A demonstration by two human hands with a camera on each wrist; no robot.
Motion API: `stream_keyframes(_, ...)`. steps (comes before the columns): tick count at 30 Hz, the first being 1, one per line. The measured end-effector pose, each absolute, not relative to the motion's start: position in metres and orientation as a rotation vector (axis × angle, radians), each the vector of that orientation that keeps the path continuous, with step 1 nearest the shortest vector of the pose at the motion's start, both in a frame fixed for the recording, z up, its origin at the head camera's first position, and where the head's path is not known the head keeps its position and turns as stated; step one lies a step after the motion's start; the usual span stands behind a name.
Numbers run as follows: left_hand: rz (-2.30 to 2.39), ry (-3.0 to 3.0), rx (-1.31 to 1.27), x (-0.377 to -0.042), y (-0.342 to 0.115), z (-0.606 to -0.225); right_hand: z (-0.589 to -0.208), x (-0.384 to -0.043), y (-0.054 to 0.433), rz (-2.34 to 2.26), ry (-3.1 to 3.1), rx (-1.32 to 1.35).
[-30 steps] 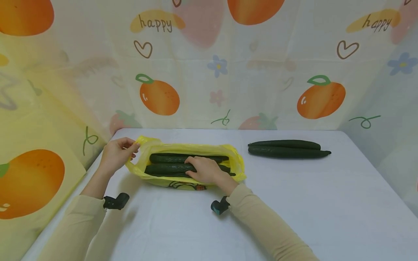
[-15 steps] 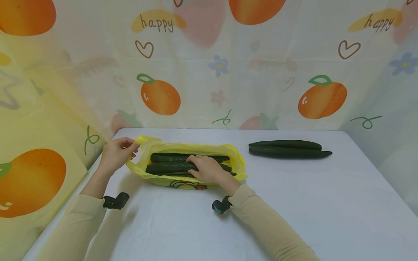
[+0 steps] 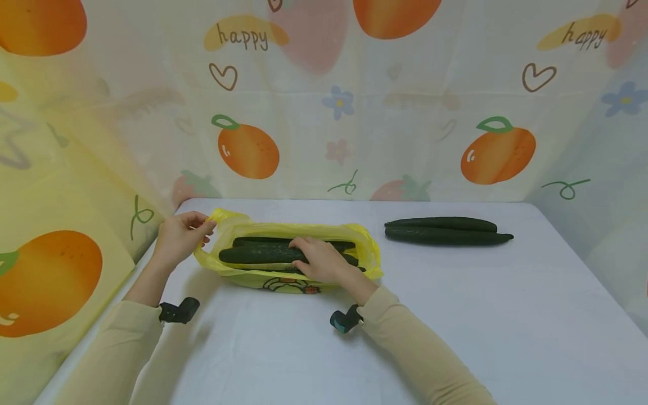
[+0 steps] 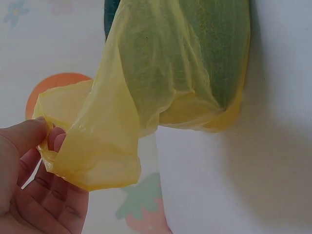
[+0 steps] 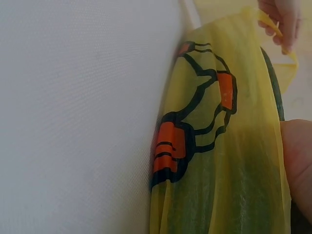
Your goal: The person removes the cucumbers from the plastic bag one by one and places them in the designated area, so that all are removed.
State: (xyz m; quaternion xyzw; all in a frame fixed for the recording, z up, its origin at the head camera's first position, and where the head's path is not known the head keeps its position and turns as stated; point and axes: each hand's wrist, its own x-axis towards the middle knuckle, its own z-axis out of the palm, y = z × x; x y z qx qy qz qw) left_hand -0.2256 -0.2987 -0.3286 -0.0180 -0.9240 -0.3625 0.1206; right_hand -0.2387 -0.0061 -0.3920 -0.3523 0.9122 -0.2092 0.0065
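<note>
A yellow plastic bag (image 3: pixel 304 229) lies on its side lengthwise on the table, its mouth facing up, with several dark green cucumbers inside. My left hand (image 3: pixel 179 239) pinches the bag's left edge between thumb and fingers, pulling a flap of film outward, as the left wrist view (image 4: pixel 53 180) also shows. Reaching into the mouth, my right hand (image 3: pixel 321 260) grips one cucumber (image 3: pixel 255 255) near its middle. That cucumber sits raised over the front ones, its left end near the bag's rim. Behind it another cucumber (image 3: pixel 248 241) is partly covered. In the right wrist view the fingers are hidden.
Two more cucumbers (image 3: pixel 448 236) lie side by side on the white-covered table (image 3: pixel 455 315), right of the bag. A patterned cloth (image 3: pixel 395 129) with printed oranges hangs behind the table. Black wrist cameras (image 3: pixel 179 311) sit on both forearms.
The gripped cucumber has risen a little within the bag and shifted slightly left, uncovering film and a cucumber in front of it. The left hand keeps its place on the bag's edge.
</note>
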Motion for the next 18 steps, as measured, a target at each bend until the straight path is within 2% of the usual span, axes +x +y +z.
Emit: stream_keyframes(18, -1.019, -2.691, -0.034, -0.225, -0.302, -0.330, -0.380, -0.235, -0.006, -0.888, 2.908, -1.159)
